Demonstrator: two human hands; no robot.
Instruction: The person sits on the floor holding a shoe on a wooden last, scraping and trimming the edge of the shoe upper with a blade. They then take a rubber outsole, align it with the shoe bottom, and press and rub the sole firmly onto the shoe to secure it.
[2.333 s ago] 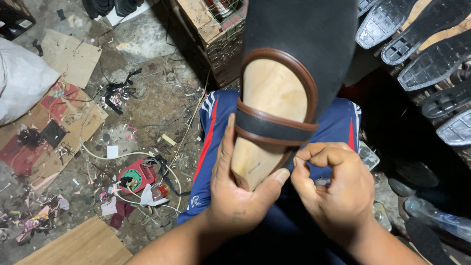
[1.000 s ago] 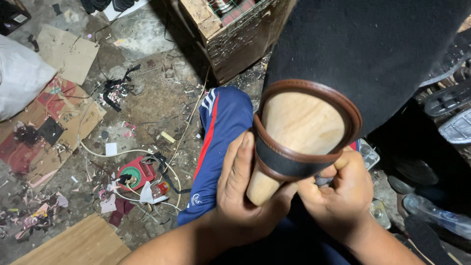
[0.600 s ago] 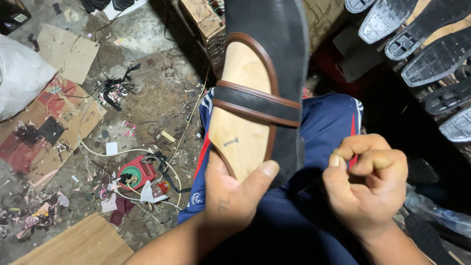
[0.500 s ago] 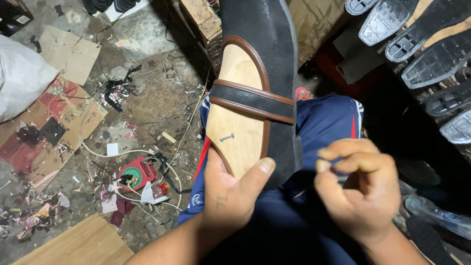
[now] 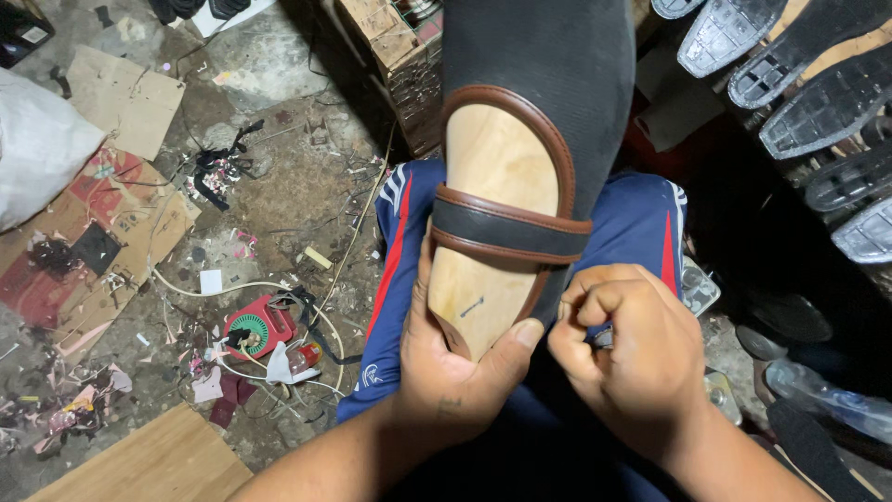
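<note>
At frame centre the left hand (image 5: pixel 446 372) cups the heel of the black shoe upper on its wooden last (image 5: pixel 506 214), while the right hand (image 5: pixel 632 358) clenches a small, mostly hidden tool (image 5: pixel 602 336) at the edge, where a slip might nick the brown trim.

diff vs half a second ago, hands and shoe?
The right hand has moved in from clear of the shoe to its heel edge, fist closed on a small tool I can't identify. The shoe has tilted a little, showing more dark upper. The left hand still cradles the heel, thumb across it.
</note>
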